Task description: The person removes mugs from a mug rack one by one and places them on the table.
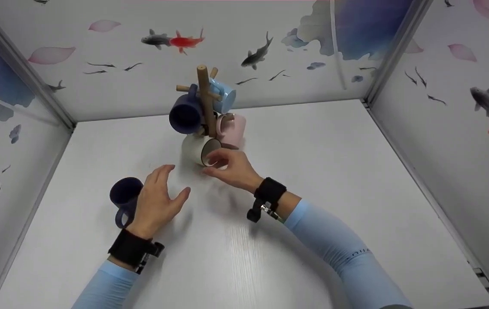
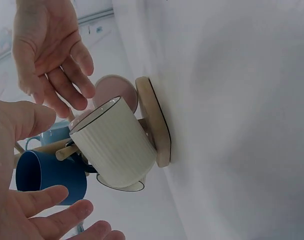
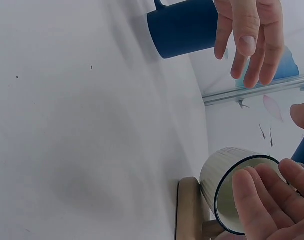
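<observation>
Clock centred on the wooden mug tree (image 1: 207, 103), head view, twelve away from the person. Cream ribbed mug (image 1: 192, 150) at seven, tipped low on the tree, mouth toward four. Right hand (image 1: 233, 167) is at that mouth, fingers loosely curved, no grip; rim contact unclear. Left hand (image 1: 156, 206) is farther out at seven, fingers spread, holding nothing, just beside a loose navy mug (image 1: 125, 195) standing on the tabletop (image 1: 399, 214); contact can't be told. Another navy mug (image 1: 185, 116) hangs at nine, light blue mug (image 1: 227, 96) at two, pink mug (image 1: 235, 131) at four.

Step looks like settling the cream mug. Best: check its handle seat, hidden in head view, then draw right fingers out toward four without catching the rim or bumping the pink mug. Left hand should stay clear of the loose mug's rim; a sideways brush could tip it. If gripping it, take the body, handle free.
</observation>
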A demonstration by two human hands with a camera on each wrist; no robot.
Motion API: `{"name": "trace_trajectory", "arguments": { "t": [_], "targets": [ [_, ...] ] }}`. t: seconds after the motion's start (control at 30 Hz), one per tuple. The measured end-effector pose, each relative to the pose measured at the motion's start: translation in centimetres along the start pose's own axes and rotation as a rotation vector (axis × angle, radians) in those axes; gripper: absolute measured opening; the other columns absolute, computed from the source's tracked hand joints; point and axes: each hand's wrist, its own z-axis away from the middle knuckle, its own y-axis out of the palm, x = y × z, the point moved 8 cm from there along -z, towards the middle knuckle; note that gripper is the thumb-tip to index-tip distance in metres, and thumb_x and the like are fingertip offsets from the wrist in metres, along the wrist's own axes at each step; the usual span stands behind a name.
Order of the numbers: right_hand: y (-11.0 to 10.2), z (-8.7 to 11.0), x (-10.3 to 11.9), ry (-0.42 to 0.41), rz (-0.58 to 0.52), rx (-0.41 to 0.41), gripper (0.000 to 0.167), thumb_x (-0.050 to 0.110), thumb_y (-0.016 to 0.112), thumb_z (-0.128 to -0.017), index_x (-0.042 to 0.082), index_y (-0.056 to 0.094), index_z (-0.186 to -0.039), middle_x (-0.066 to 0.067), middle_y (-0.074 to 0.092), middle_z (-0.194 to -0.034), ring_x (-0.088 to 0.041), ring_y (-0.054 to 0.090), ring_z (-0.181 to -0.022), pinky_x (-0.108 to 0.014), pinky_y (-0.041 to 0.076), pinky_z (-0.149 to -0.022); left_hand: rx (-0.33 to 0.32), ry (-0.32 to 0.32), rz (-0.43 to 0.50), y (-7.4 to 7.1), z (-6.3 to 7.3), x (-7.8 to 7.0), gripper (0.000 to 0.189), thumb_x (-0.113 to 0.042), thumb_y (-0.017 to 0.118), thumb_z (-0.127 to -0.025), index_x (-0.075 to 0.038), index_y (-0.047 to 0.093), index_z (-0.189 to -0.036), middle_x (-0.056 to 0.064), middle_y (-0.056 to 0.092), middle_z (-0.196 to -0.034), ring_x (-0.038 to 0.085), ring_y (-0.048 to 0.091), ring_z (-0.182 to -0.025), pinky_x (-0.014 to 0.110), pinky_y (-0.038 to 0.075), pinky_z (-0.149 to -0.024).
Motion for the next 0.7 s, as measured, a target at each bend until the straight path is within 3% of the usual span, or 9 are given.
{"name": "trace_trajectory", "arguments": {
  "t": [0.33,0.53,0.7],
  "targets": [
    [-2.1,-0.1,-0.8,0.043,0.013,-0.13,0.04,0.028,0.082,-0.101,0.003,0.076,-0.13,-0.016,0.082,-0.127,-0.029,0.081,-0.114,-0.043,0.066,-0.105,0.068,0.02,0.009,1.6,0.2,-0.9,0.072,-0.032,0.087,-0.094,0.004,0.061,-0.15,0.028,0.066,-0.151,0.048,0.064,-0.142,0.063,0.054,-0.119],
    [-3.7,-0.2,-1.4,0.055,-0.006,-0.227,0.039,0.025,0.08,-0.102,-0.001,0.074,-0.131,-0.017,0.08,-0.125,-0.032,0.079,-0.115,-0.05,0.063,-0.108,0.113,0.018,0.035,2.7,0.2,-1.3,0.071,-0.031,0.085,-0.096,0.001,0.059,-0.153,0.027,0.066,-0.154,0.048,0.064,-0.143,0.063,0.054,-0.119],
    [-5.2,-0.3,-2.3,0.112,-0.02,-0.326,0.04,0.03,0.079,-0.103,0.001,0.075,-0.131,-0.015,0.08,-0.128,-0.031,0.078,-0.119,-0.047,0.063,-0.109,0.151,0.027,0.056,3.3,0.3,-1.9,0.071,-0.032,0.084,-0.097,0.0,0.059,-0.154,0.026,0.066,-0.156,0.047,0.064,-0.144,0.062,0.054,-0.119]
  ]
}}
